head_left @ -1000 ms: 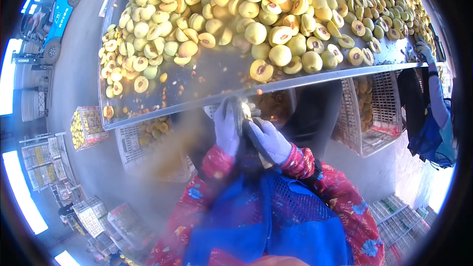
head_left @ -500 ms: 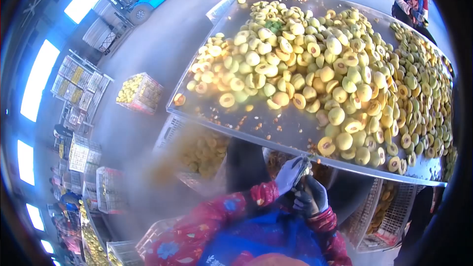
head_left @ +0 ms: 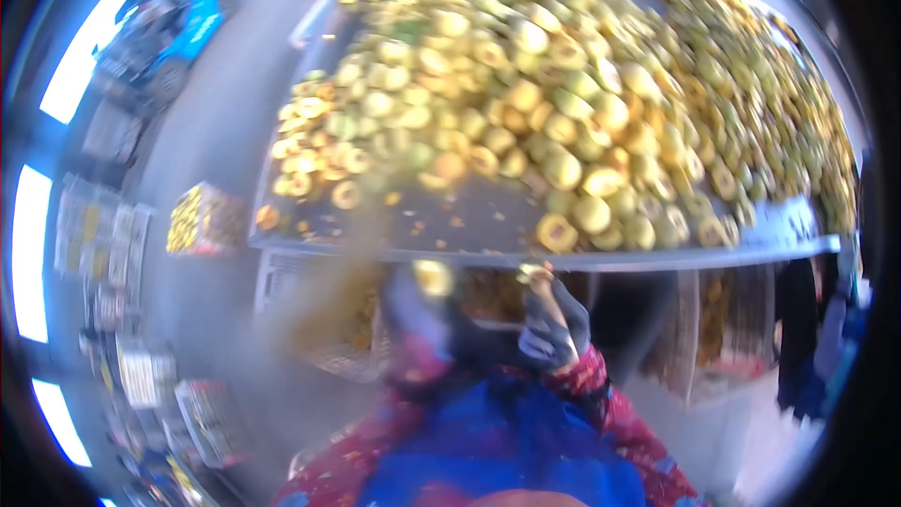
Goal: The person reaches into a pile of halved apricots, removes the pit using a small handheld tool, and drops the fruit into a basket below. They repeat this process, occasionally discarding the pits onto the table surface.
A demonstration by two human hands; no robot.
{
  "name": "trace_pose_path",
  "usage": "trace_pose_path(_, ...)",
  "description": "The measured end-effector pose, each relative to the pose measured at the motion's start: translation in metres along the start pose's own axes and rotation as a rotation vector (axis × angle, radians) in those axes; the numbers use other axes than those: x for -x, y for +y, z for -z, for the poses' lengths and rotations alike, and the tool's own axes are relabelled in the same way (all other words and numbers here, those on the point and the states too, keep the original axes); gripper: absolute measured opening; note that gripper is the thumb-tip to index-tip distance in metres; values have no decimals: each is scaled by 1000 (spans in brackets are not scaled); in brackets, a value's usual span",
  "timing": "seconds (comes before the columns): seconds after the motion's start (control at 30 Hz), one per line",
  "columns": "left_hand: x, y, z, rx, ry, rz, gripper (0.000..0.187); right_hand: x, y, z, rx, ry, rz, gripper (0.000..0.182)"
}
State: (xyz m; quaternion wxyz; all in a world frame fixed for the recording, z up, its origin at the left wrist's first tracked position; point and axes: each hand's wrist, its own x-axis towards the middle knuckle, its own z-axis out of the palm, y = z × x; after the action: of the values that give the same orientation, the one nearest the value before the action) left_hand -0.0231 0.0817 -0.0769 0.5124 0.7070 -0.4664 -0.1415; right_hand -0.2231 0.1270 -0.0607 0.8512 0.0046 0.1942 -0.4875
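Observation:
My left hand [head_left: 418, 313], in a pale glove, is smeared by motion below the table edge; its fingers are unclear. A yellow fruit half [head_left: 433, 278] shows at its fingertips, but the grip is too blurred to make out. My right hand [head_left: 554, 324], in a grey glove, is closed with its fingertips up by the edge. A small yellow-green piece [head_left: 533, 273] with an orange spot shows at those fingertips; what else the hand holds is hidden. Beyond both hands, halved yellow-green fruit [head_left: 563, 127] with brown centres lies heaped on the metal table [head_left: 422, 230].
Crates of fruit [head_left: 355, 319] stand under the table at left, another crate [head_left: 709, 319] at right. A full crate [head_left: 205, 219] sits on the floor to the left. Farther off are stacked crates [head_left: 99, 230] and a blue forklift [head_left: 192, 26]. Dark clothing shows at the right.
My hands, together before, are now apart, the left one farther left beside a fruit half. The head view has shifted, and the table appears farther left and higher.

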Motion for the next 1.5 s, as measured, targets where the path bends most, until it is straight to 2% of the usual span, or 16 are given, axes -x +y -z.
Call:
trace_pose_path(0.07, -50, -42, 69, -515, -172, -251, 48, 8, -7, 10, -193, -9, -90, 40)
trace_pose_path(0.1, -73, -50, 80, -620, -193, -77, 55, 13, -10, 15, -289, -7, -136, 39)
trace_pose_path(0.13, -79, -43, 79, -1153, 24, -223, 56, 13, -9, 29, -401, -118, -193, 39)
trace_pose_path(0.27, -72, 60, 22, -485, -545, -271, 48, 16, -3, 41, -389, -128, -228, 28)
trace_pose_path(0.3, -65, 64, -12, -509, -612, -476, 43, 16, -3, 38, -338, -56, -224, 30)
trace_pose_path(0.47, -23, 87, -137, -690, -1150, -460, 59, 30, -10, 30, -19, 224, -130, 28)
trace_pose_path(0.63, -12, 54, -150, -245, -1100, -492, 49, 48, -14, 34, 178, 240, -2, 28)
trace_pose_path(0.77, -17, 82, -96, 579, -1135, 414, 31, 44, -20, 29, 884, 189, 337, 25)
trace_pose_path(0.83, -17, 74, -80, 608, -1137, 476, 29, 39, -24, 19, 1389, 146, 669, 21)
trace_pose_path(0.9, -16, 60, -67, 584, -1173, 453, 32, 44, -28, -17, 1331, 267, 489, 22)
trace_pose_path(1.03, 2, 56, -48, 510, -1119, 542, 51, 29, -11, -16, 1739, 383, 750, 24)
trace_pose_path(1.17, 15, 35, -41, 14, -776, -579, 36, 31, -5, -22, 1868, 384, 727, 22)
trace_pose_path(1.33, 24, 41, -36, 437, -872, 110, 32, 31, 8, -24, 1879, 440, 718, 23)
trace_pose_path(1.4, 23, 35, -37, 328, -834, -40, 31, 32, 8, -27, 1887, 415, 659, 23)
trace_pose_path(1.47, 20, 22, -40, -27, -715, -649, 30, 32, 6, -26, 2009, 315, 688, 24)
trace_pose_path(1.5, 22, 20, -41, -18, -658, -659, 29, 31, 4, -21, 2125, 221, 746, 24)
